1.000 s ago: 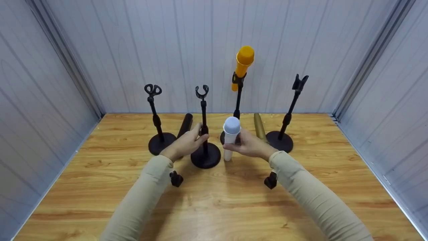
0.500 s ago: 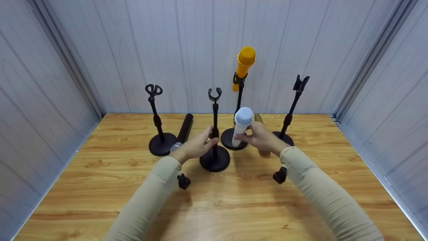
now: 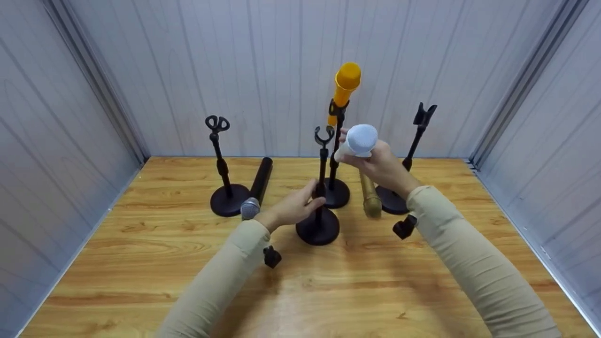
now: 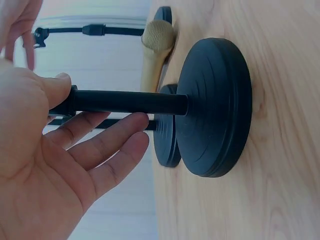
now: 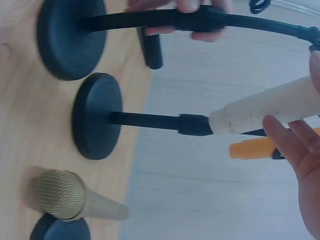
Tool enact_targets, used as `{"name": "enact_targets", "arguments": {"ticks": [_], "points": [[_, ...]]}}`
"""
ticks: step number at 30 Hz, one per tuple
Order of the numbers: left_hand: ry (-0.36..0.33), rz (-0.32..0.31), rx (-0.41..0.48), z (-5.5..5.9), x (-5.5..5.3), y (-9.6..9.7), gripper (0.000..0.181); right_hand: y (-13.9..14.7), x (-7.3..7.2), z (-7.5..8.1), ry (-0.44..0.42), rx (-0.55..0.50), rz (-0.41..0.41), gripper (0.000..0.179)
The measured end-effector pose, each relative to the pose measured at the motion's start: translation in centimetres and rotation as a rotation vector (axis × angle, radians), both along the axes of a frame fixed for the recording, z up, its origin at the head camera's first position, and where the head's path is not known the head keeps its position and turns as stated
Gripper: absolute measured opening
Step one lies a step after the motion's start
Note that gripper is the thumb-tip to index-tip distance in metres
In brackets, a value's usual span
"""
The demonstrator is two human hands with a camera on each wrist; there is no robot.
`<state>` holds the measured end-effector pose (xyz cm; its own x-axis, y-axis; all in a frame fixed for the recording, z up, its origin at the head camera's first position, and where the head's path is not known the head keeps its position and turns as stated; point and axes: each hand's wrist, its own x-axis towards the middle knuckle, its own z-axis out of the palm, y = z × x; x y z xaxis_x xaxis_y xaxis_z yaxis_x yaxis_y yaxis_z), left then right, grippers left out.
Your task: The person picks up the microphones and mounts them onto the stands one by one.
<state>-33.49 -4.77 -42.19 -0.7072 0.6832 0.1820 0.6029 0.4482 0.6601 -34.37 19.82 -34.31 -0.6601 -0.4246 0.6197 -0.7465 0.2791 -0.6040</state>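
My left hand (image 3: 296,206) grips the pole of a black microphone stand (image 3: 318,230), thumb and index finger about its collar in the left wrist view. The stand's round base (image 4: 215,107) and open C-shaped clip (image 3: 324,136) both show. My right hand (image 3: 387,166) holds a white microphone (image 3: 361,140) by its body, its head toward the camera. In the head view the microphone is just right of that clip, tilted. Its white body (image 5: 270,105) lies between thumb and fingers in the right wrist view.
Behind, a yellow microphone (image 3: 347,82) sits in another stand's clip. Bare stands rise at the left (image 3: 227,199) and right (image 3: 393,199). A black microphone (image 3: 260,183) with a silver head and a gold microphone (image 3: 370,195) lie on the wooden table (image 3: 300,291). Panelled walls enclose it.
My left hand has slid the stand to the right and slightly nearer. My right hand has raised the white microphone up and right, tipping its head toward the camera.
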Motion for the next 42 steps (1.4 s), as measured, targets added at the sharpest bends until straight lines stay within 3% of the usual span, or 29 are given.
{"name": "enact_targets", "arguments": {"ticks": [10, 18, 25, 30, 36, 39, 42], "points": [[-0.045, -0.037, -0.002, 0.0, 0.4, 2.0, 0.039, -0.8, 0.7, 3.8, 0.134, -0.13, 0.096, 0.046], [-0.069, -0.072, 0.023, -0.1, 0.4, 2.4, 0.036, -1.5, 1.4, 6.0, 0.204, -0.04, 0.105, 0.046], [-0.062, -0.072, 0.037, -0.2, 0.4, 2.5, 0.034, -2.0, 1.4, 5.8, 0.183, 0.082, 0.123, 0.054], [-0.061, -0.07, 0.041, -0.2, 0.5, 2.5, 0.035, -2.3, 1.2, 5.9, 0.215, 0.134, 0.068, 0.065], [-0.065, -0.072, 0.041, -0.2, 0.5, 2.6, 0.035, -2.1, 1.0, 6.1, 0.169, 0.209, -0.02, 0.074], [-0.052, -0.069, 0.041, -0.3, 0.6, 2.6, 0.035, -2.2, 0.9, 6.1, 0.137, 0.197, -0.023, 0.071], [-0.041, -0.077, 0.045, -0.3, 0.6, 2.6, 0.034, -2.3, 0.7, 5.9, 0.129, 0.141, 0.023, 0.068]]}}
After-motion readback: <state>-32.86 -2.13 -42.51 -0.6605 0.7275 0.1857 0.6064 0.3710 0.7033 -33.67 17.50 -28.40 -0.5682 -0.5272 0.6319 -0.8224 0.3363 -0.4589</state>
